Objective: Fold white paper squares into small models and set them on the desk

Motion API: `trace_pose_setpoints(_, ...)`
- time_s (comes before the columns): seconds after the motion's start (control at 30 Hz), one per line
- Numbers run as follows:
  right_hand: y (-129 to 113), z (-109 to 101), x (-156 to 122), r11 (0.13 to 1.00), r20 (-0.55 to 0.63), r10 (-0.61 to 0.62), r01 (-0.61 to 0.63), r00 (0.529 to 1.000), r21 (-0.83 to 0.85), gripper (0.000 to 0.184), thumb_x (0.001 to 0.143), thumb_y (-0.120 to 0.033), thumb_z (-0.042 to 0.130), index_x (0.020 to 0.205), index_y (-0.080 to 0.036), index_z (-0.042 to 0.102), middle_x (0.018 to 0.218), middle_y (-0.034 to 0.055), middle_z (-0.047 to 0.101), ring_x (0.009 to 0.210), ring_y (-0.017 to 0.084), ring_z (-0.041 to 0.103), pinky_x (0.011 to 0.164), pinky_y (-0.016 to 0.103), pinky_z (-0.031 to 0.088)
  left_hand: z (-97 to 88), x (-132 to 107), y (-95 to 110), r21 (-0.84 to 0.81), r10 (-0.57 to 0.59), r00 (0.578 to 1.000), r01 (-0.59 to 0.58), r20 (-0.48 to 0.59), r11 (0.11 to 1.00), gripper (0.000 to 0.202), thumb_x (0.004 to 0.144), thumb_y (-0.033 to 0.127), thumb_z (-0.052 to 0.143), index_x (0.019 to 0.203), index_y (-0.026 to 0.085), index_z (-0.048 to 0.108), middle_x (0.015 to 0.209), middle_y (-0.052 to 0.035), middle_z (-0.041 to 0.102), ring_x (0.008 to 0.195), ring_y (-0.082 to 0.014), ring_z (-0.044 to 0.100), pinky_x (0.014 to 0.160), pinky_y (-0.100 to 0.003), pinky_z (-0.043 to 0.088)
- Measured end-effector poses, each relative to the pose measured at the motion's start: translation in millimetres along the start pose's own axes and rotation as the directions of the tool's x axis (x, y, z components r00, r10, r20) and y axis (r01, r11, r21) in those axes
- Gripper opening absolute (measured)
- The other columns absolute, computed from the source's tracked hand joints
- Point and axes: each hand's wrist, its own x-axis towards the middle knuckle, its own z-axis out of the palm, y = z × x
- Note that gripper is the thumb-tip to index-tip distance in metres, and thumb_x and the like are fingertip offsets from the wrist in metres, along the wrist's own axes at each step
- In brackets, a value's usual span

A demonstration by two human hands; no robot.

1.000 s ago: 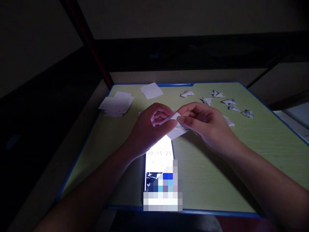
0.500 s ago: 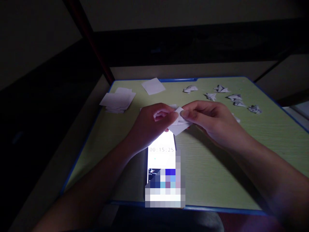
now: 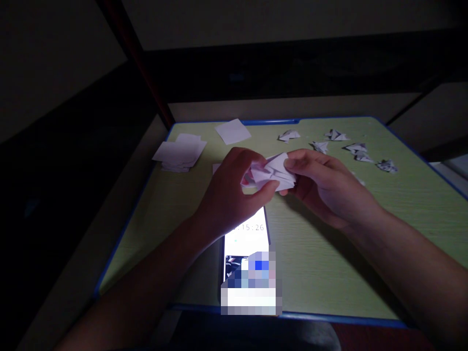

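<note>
A partly folded piece of white paper [image 3: 276, 170] is held above the table, between my two hands. My left hand [image 3: 236, 183] grips its left side, thumb along the lower edge and fingers curled behind. My right hand [image 3: 318, 178] pinches the right side with the thumb on the front face; its other fingers are mostly hidden behind the paper. Creases and several folded layers show on the side toward me. Below the paper lies a lit phone [image 3: 246, 243] with a running timer, its upper part covered by my left hand.
The green table [image 3: 329, 273] has a blue rim. At the back left lie a stack of white paper sheets [image 3: 179, 153] and a single square sheet [image 3: 233, 131]. Several small folded paper pieces [image 3: 335, 135] are scattered at the back right. Another sheet [image 3: 216, 168] shows partly behind my left hand.
The paper has been turned and its layers opened out, so more folds show. My left thumb has moved to its lower edge. The phone's timer has gone up by a second.
</note>
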Motion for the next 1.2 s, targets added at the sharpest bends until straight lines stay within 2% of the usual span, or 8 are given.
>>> trace_pose_setpoints(0.1, 1.2, 1.6, -0.7, 1.0, 0.015, 0.017, -0.017, 1.0, 0.009, 0.006, 0.075, -0.015, 0.065, 0.07, -0.018, 0.066, 0.066, 0.0014, 0.06, 0.058, 0.01, 0.055, 0.05, 0.021, 0.047, 1.2, 0.1, -1.7, 0.052, 0.064, 0.998, -0.064, -0.001, 0.997, 0.025, 0.074, 0.013, 0.066, 0.095, 0.017, 0.053, 0.096, -0.0034, 0.057, 0.078, -0.0108, 0.057, 0.06, -0.022, 0.051)
trace_pose_setpoints(0.23, 1.9, 3.8, -1.4, 1.0, -0.003, 0.011, -0.011, 1.0, 0.008, 0.003, 0.073, -0.015, 0.066, 0.075, -0.018, 0.067, 0.067, 0.0008, 0.061, 0.058, 0.009, 0.054, 0.05, 0.021, 0.047, 2.3, -0.7, -1.7, 0.059, 0.08, 0.997, -0.081, 0.008, 0.995, 0.026, 0.074, 0.013, 0.067, 0.095, 0.016, 0.053, 0.092, -0.002, 0.057, 0.075, -0.0093, 0.056, 0.058, -0.02, 0.05)
trace_pose_setpoints(0.4, 3.9, 4.1, -1.0, 0.997, -0.008, 0.048, -0.047, 0.999, 0.056, 0.014, 0.069, -0.018, 0.072, 0.082, -0.018, 0.069, 0.072, 0.001, 0.064, 0.06, 0.01, 0.056, 0.052, 0.022, 0.049, 2.1, -1.4, -1.1, 0.076, 0.054, 0.998, -0.055, 0.018, 0.996, 0.028, 0.073, 0.013, 0.068, 0.097, 0.017, 0.053, 0.089, -0.0012, 0.057, 0.071, -0.0087, 0.055, 0.056, -0.019, 0.048)
trace_pose_setpoints(0.57, 5.5, 4.4, -0.2, 0.997, 0.029, 0.049, -0.05, 0.998, 0.058, 0.02, 0.065, -0.025, 0.078, 0.08, -0.017, 0.068, 0.07, 0.0004, 0.063, 0.058, 0.009, 0.055, 0.051, 0.021, 0.047, 1.7, -1.2, -0.9, 0.074, 0.023, 0.999, -0.025, 0.031, 0.997, 0.022, 0.074, 0.011, 0.064, 0.093, 0.017, 0.054, 0.085, -0.0013, 0.058, 0.072, -0.0099, 0.055, 0.056, -0.019, 0.047)
trace_pose_setpoints(0.83, 5.0, 4.6, -1.3, 0.996, 0.042, 0.053, -0.056, 0.998, 0.071, 0.008, 0.074, -0.023, 0.071, 0.078, -0.017, 0.067, 0.07, 0.0005, 0.063, 0.059, 0.009, 0.055, 0.053, 0.022, 0.047, 1.8, -0.9, 1.0, 0.048, 0.003, 0.999, -0.005, 0.038, 0.999, 0.019, 0.075, 0.011, 0.063, 0.09, 0.017, 0.054, 0.084, -0.0017, 0.058, 0.072, -0.0102, 0.055, 0.055, -0.019, 0.045)
trace_pose_setpoints(1.03, 4.1, 6.0, -1.2, 0.997, 0.033, 0.043, -0.045, 0.999, 0.061, 0.013, 0.071, -0.026, 0.074, 0.075, -0.018, 0.065, 0.066, -0.0006, 0.06, 0.058, 0.01, 0.053, 0.053, 0.022, 0.046, 4.3, -1.9, 1.1, -0.021, -0.057, 0.998, 0.058, 0.031, 0.998, 0.018, 0.075, 0.009, 0.06, 0.091, 0.016, 0.054, 0.088, -0.0036, 0.059, 0.073, -0.0109, 0.056, 0.055, -0.02, 0.047)
trace_pose_setpoints(1.2, 4.8, 6.2, -1.2, 0.999, 0.058, 0.026, -0.028, 0.998, 0.035, 0.011, 0.074, -0.026, 0.07, 0.077, -0.018, 0.063, 0.066, -0.0011, 0.059, 0.056, 0.009, 0.052, 0.053, 0.022, 0.045, 5.4, -2.9, -1.3, -0.001, -0.068, 0.997, 0.068, 0.026, 0.998, 0.02, 0.076, 0.008, 0.057, 0.094, 0.016, 0.055, 0.09, -0.0047, 0.058, 0.076, -0.0124, 0.056, 0.06, -0.024, 0.049)
